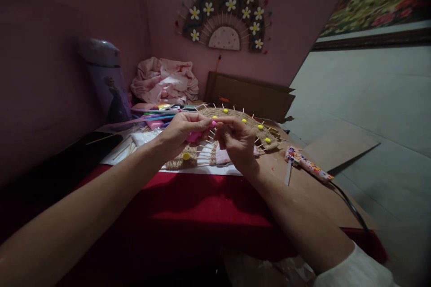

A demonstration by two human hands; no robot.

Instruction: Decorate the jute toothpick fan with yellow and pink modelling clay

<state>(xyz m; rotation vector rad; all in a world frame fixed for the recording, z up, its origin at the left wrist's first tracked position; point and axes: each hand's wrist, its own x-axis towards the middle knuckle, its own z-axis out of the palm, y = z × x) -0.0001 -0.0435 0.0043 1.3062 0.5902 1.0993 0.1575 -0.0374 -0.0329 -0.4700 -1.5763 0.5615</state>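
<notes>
Both hands meet above the table's far part. My left hand (189, 126) is closed, with a lump of pink modelling clay (194, 136) in its curled fingers. Its thumb and forefinger meet those of my right hand (237, 138) at a small pink clay piece (214, 123), which both pinch. Behind and below the hands lies a fan-shaped craft piece (232, 115) of twine woven on thin sticks, dotted with yellow discs (260, 127). Nearer me, another part of the weave (182, 163) carries a yellow disc too. My hands cover its middle.
A glue gun (310, 166) with flowered covering and a cord lies on brown board (286, 197) at right. Thin sticks (123, 148) and a plastic bag (144, 136) are at left, near a purple cylinder (107, 80). A red cloth (188, 197) drapes the front. A finished flowered fan (230, 4) hangs behind.
</notes>
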